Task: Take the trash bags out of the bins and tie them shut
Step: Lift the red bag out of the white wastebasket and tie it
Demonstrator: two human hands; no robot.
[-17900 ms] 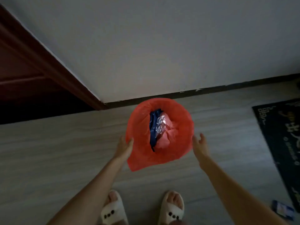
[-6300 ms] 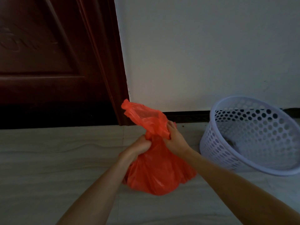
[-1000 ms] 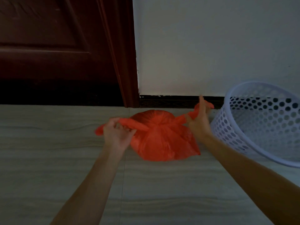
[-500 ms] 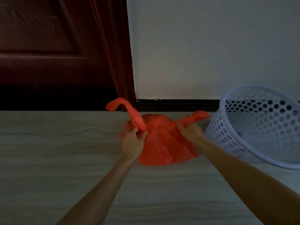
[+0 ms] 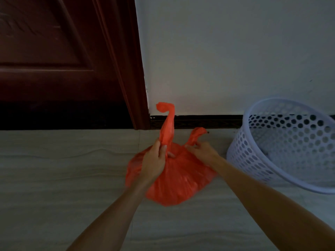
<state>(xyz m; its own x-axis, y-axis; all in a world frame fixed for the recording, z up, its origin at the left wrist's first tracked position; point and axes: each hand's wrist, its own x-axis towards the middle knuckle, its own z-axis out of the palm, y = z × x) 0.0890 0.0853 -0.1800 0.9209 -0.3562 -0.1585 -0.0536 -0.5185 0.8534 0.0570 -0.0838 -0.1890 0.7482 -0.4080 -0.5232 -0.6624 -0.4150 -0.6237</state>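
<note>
Orange bag [image 5: 174,180] sits on the floor [image 5: 54,178]; my left grip [image 5: 154,160] clutches one twisted ear, my right grip [image 5: 203,151] seemingly pinches the other.

Bare floor [image 5: 54,178] lies open leftward — the white basket [image 5: 282,147] crowds the right, wall [image 5: 217,60] behind.

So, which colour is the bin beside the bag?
The bin is pale lavender-white with round holes, seen in the head view.
</note>
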